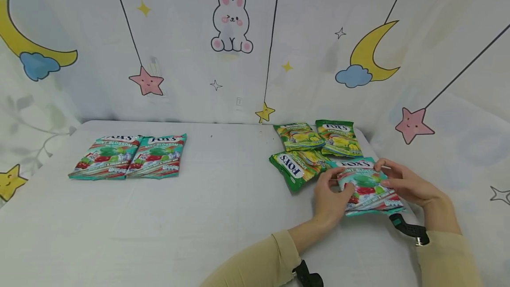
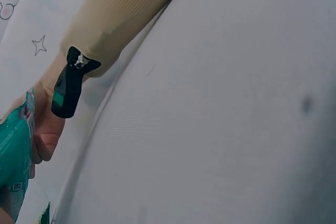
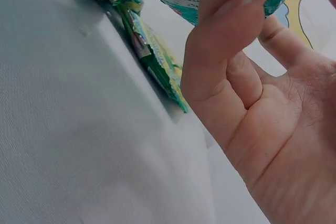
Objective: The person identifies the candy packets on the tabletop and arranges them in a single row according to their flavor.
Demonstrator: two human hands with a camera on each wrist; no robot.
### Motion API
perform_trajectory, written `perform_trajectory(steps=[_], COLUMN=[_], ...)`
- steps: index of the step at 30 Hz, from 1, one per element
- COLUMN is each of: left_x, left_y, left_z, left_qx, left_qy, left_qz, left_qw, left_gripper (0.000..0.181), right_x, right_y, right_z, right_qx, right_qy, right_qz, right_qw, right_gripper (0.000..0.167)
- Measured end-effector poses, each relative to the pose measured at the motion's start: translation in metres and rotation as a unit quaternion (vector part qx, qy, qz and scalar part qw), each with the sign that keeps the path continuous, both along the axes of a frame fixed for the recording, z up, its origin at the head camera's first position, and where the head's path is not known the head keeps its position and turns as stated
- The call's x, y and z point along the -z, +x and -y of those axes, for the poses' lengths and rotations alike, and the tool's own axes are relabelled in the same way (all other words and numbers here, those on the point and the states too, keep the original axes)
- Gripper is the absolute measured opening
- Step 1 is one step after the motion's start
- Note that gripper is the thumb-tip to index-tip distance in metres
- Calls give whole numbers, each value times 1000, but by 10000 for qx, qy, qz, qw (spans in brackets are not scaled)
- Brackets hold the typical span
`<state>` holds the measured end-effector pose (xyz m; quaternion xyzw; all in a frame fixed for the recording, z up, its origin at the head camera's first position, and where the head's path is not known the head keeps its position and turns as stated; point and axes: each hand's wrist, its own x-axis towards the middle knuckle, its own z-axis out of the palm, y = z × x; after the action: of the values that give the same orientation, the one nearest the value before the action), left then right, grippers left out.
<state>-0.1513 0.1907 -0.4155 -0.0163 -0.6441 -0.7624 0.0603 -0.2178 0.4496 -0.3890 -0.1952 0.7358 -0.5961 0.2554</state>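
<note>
A person's left hand (image 1: 330,199) and right hand (image 1: 410,186) grip a teal candy bag (image 1: 365,185) from opposite sides, 1 thumb from each resting on its printed front. The bag is between the 2 hands, over the table (image 1: 223,216). Just beyond the left hand lie 3 green-and-yellow bags (image 1: 307,163); well off to that hand's left, 2 more teal bags (image 1: 123,157) lie side by side. Beige sleeves (image 1: 255,260) cover both forearms.
</note>
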Motion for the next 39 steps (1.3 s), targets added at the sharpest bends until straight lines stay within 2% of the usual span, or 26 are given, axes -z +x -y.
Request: perform_trajectory(steps=[4, 9, 18, 22, 26, 32, 39], left_x=[-2, -5, -7, -7, -9, -12, -13], left_y=[-6, -17, -29, -34, -38, -43, -48], left_z=[2, 9, 31, 43, 54, 68, 84], left_qx=[-11, 190, 400, 566, 771, 794, 778], left_qy=[45, -32, -343, -282, -190, -241, -249], left_qz=[57, 158, 188, 113, 184, 356, 386], left_qw=[10000, 9997, 9984, 9979, 9967, 9959, 9959], left_gripper=[34, 33, 33, 34, 34, 34, 34], right_x=[1, -2, -4, -4, -5, -6, -6], right_y=[-1, 0, -3, -5, -5, -6, -7], right_z=[1, 5, 18, 27, 36, 50, 65], right_qx=[139, 239, 179, 138, 151, 202, 255], right_qy=[117, 162, 124, 83, 126, 240, 274], right_qz=[-61, -98, -213, -251, -354, -498, -638], right_qw=[9998, 9995, 9995, 9996, 9992, 9983, 9973], right_gripper=[30, 30, 30, 31, 31, 34, 41])
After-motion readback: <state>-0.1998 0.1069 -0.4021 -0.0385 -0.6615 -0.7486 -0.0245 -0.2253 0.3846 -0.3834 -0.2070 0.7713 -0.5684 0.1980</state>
